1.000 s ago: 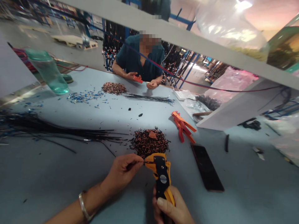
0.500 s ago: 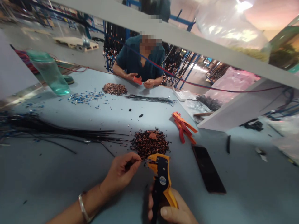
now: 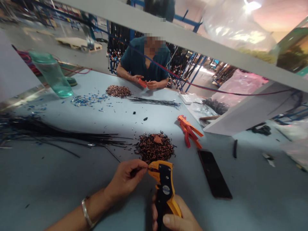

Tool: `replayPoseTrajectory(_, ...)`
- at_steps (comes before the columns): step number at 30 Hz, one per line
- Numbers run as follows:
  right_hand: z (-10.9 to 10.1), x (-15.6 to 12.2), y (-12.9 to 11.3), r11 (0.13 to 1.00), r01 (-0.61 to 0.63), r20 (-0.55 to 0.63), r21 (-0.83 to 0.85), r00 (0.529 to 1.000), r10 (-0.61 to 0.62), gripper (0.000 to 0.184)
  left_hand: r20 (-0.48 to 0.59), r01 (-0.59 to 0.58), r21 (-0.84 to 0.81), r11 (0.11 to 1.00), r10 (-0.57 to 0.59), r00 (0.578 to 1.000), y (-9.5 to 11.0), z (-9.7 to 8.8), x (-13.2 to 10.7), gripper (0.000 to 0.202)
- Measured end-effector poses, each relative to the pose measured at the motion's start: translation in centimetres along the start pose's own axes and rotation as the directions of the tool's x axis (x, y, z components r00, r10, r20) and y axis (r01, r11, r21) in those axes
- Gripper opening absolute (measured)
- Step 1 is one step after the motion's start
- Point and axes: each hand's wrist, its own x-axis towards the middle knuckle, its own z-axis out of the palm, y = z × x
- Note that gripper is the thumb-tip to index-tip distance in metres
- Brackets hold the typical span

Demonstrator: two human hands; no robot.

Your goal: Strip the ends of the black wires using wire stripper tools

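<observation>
Wrapped round the handle of a yellow and black wire stripper [image 3: 166,183] is my right hand [image 3: 178,218]. My left hand [image 3: 128,176], with a bangle at its wrist, pinches a thin black wire [image 3: 115,155] close to the tool's jaws. The wire's tip is hidden at the jaws. Just beyond the tool lies a heap of short black and copper-coloured scraps [image 3: 155,147]. To the left of it stretches a bundle of long black wires [image 3: 72,133], some with blue ends.
A red and orange hand tool [image 3: 189,130] and a phone [image 3: 214,175] lie to the right. Opposite, a person [image 3: 146,64] holds a red tool near another scrap heap [image 3: 118,91]. A green bottle [image 3: 54,77] stands far left. A slanting beam [image 3: 192,38] crosses overhead.
The wire stripper has shifted slightly left, so its jaws now meet my left fingertips. The gap between them has closed. The person opposite has moved their hands a little.
</observation>
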Motion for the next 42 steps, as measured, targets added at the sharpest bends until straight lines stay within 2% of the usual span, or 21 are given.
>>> replayPoseTrajectory(6, -0.3, 0.2, -0.4, 0.995, -0.004, -0.002, -0.100, 1.000, 0.004, 0.051, 0.000, -0.005, -0.004, 1.000, 0.005, 1.000, -0.1, 0.0, 0.0, 0.017)
replayPoseTrajectory(19, -0.3, 0.3, -0.2, 0.995, 0.015, 0.004, -0.097, 1.000, -0.015, 0.051, -0.016, 0.011, 0.010, 1.000, -0.011, 1.000, -0.1, 0.1, -0.1, 0.018)
replayPoseTrajectory(27, -0.3, 0.2, 0.3, 0.987, -0.022, -0.087, -0.162, 0.996, 0.008, 0.053, 0.010, 0.053, -0.003, 0.999, -0.053, 0.999, 0.1, 0.2, 0.1, 0.020)
replayPoseTrajectory(32, -0.2, 0.3, 0.7, 0.978, -0.003, -0.149, -0.208, 0.988, -0.028, 0.055, 0.047, 0.077, -0.019, 0.997, -0.076, 0.996, 0.3, 0.2, 0.0, 0.022)
replayPoseTrajectory(37, -0.1, 0.3, 0.8, 0.963, -0.005, -0.158, -0.269, 0.987, -0.039, 0.049, 0.050, 0.101, -0.009, 0.995, -0.101, 0.994, 0.3, 0.2, 0.0, 0.021)
replayPoseTrajectory(42, -0.1, 0.3, 0.3, 0.988, 0.065, -0.190, -0.138, 0.978, -0.091, 0.052, 0.043, 0.126, -0.026, 0.992, -0.124, 0.991, 0.0, 0.0, -0.1, 0.023)
